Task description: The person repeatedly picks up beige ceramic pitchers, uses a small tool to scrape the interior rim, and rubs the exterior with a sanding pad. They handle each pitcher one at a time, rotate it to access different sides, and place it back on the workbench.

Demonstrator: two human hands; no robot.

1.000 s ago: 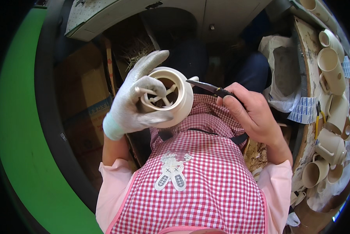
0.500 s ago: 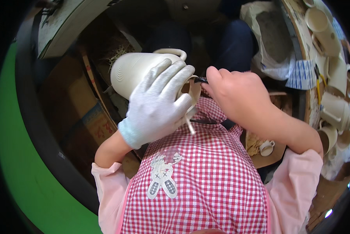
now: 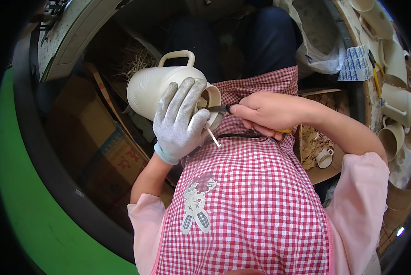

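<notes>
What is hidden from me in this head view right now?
- Blade tip: inside the pitcher mouth, behind the gloved left hand.
- Tool handle: enclosed by the right hand.
- Pitcher interior: shadowed.
- Cups on the shelf: bent and cut off at the right rim.

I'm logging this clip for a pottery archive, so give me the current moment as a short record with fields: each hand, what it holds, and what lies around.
left hand: gloved left hand, grip around the rim end of a cream unglazed mug lying on its side, handle up
right hand: bare right hand closed on a dark-bladed trimming tool, its tip at the mug's rim
clothing: red-checked apron
right side: shelf of more cream mugs; tray of clay trimmings with a small cup
left side: cardboard boxes
</notes>
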